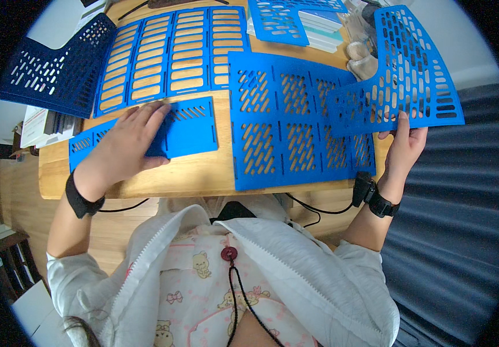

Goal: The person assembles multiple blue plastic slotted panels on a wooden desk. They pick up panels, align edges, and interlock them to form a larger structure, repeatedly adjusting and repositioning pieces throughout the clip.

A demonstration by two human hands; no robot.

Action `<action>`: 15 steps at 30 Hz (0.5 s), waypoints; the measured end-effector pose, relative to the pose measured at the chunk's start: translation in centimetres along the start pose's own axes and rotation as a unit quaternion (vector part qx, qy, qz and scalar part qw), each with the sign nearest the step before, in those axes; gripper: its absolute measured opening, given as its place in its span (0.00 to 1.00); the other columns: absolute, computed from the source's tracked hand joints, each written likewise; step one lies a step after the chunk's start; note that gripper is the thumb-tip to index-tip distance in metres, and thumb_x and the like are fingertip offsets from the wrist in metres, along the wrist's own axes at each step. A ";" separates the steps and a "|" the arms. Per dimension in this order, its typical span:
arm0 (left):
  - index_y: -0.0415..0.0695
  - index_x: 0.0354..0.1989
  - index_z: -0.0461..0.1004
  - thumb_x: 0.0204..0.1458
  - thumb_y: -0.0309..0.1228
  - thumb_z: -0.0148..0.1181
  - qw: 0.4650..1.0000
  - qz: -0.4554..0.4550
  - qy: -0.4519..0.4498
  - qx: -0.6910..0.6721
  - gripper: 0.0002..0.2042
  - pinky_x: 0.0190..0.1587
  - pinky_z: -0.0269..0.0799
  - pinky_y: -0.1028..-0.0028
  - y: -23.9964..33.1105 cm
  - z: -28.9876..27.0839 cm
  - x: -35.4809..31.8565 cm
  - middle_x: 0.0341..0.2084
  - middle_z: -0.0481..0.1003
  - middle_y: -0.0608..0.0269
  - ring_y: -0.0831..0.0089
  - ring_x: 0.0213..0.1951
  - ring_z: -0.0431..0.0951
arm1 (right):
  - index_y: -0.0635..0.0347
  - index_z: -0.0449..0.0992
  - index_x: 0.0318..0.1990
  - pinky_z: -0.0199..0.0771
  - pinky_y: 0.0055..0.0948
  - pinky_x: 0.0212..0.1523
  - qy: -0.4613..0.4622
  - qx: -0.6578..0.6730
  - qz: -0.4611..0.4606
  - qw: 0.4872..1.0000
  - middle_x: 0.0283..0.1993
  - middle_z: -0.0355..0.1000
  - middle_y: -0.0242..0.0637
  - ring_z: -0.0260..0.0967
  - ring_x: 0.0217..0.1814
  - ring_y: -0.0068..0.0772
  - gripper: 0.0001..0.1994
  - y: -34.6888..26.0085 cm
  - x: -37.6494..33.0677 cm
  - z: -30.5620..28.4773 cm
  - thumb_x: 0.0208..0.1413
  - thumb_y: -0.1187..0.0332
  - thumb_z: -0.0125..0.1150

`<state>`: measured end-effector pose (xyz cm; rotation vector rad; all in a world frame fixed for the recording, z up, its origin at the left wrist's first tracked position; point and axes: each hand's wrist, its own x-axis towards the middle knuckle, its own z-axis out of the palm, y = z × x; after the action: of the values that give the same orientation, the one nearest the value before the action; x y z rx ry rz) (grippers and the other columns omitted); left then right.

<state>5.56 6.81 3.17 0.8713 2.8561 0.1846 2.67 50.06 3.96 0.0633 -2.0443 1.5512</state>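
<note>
Curved blue panel (407, 81) extends beyond the right fingers (403, 119), pinched on its lower edge; the left fingers (156, 115), loosely open, rest atop a narrow blue strip (194, 132).

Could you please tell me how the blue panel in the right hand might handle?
The blue panel is probably light, being thin and slotted. It seems fairly stiff, showing no obvious sag where the right hand grips its lower edge.
</note>
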 end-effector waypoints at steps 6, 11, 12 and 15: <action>0.41 0.59 0.52 0.35 0.35 0.67 1.000 0.008 0.015 -0.012 0.41 0.58 0.54 0.60 -0.3 -0.2 -0.3 0.55 0.59 0.48 0.53 0.56 0.60 | 0.65 0.63 0.45 0.70 0.19 0.17 -0.006 0.020 0.010 1.000 0.39 0.69 0.40 0.69 0.33 0.23 0.10 -0.2 -0.3 0.5 0.57 0.75 0.47; 0.41 0.60 0.52 0.38 0.38 0.64 0.999 0.021 0.032 0.016 0.39 0.59 0.53 0.60 0.3 -0.5 -0.4 0.56 0.58 0.49 0.53 0.57 0.59 | 0.65 0.63 0.45 0.71 0.18 0.17 -0.027 0.006 0.016 0.999 0.39 0.69 0.40 0.69 0.35 0.24 0.09 -0.4 -0.5 1.0 0.57 0.75 0.48; 0.41 0.60 0.51 0.39 0.39 0.63 0.999 0.012 0.015 0.031 0.39 0.59 0.52 0.60 0.4 -0.7 -0.3 0.57 0.57 0.49 0.53 0.57 0.58 | 0.65 0.64 0.45 0.71 0.18 0.17 -0.025 -0.003 0.017 1.000 0.39 0.69 0.40 0.69 0.34 0.24 0.09 -0.4 -0.5 1.1 0.57 0.75 0.48; 0.41 0.57 0.55 0.43 0.37 0.61 0.994 0.084 0.066 -0.017 0.33 0.56 0.55 0.60 1.0 -1.0 0.3 0.55 0.60 0.49 0.54 0.54 0.62 | 0.65 0.64 0.44 0.71 0.18 0.17 -0.029 -0.022 0.017 0.999 0.40 0.69 0.40 0.69 0.34 0.24 0.09 -0.6 -0.5 1.5 0.56 0.75 0.48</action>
<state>5.74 7.74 4.29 1.1332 2.8875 0.3220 2.72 48.37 3.95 0.0580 -2.1346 1.5413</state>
